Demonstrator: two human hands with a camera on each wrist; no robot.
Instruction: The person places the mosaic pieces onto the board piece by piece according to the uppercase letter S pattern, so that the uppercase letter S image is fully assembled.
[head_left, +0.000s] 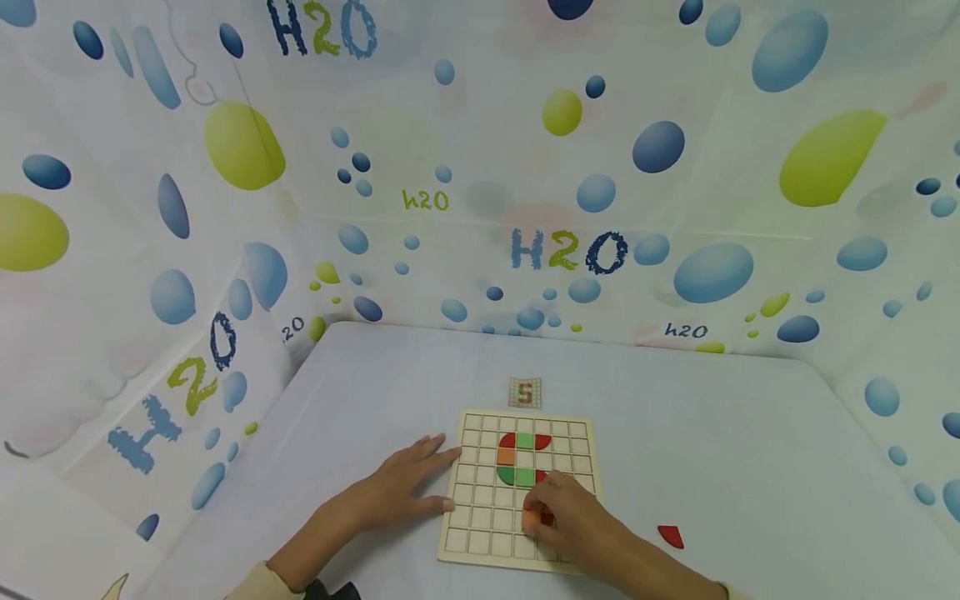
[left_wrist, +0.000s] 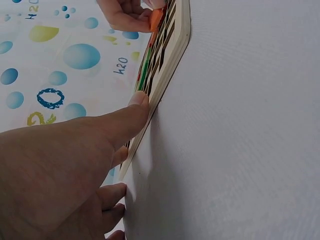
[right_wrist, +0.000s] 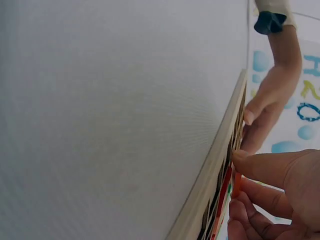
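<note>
A pale wooden grid board (head_left: 480, 542) lies flat on the table. My left hand (head_left: 401, 483) rests at its left side, fingers spread and fairly straight, with thumb and fingertips touching the edge. Over the lower part of the board, my right hand (head_left: 573, 517) pinches an orange square tile (head_left: 531, 520) between thumb and fingers; the right wrist view shows the orange tile (right_wrist: 237, 185) edge-on. Partly under this hand is a dark red piece (head_left: 548, 518). In the upper cells sit red corner pieces (head_left: 507, 439), green squares (head_left: 524, 441), an orange square (head_left: 506, 456) and a rounded green piece (head_left: 506, 475).
A small pattern card (head_left: 525, 392) with an S-like figure lies just beyond the board. One loose red piece (head_left: 671, 536) is on the white table (head_left: 712, 450) to the right. Behind stands a white backdrop (head_left: 487, 150) printed with bubbles.
</note>
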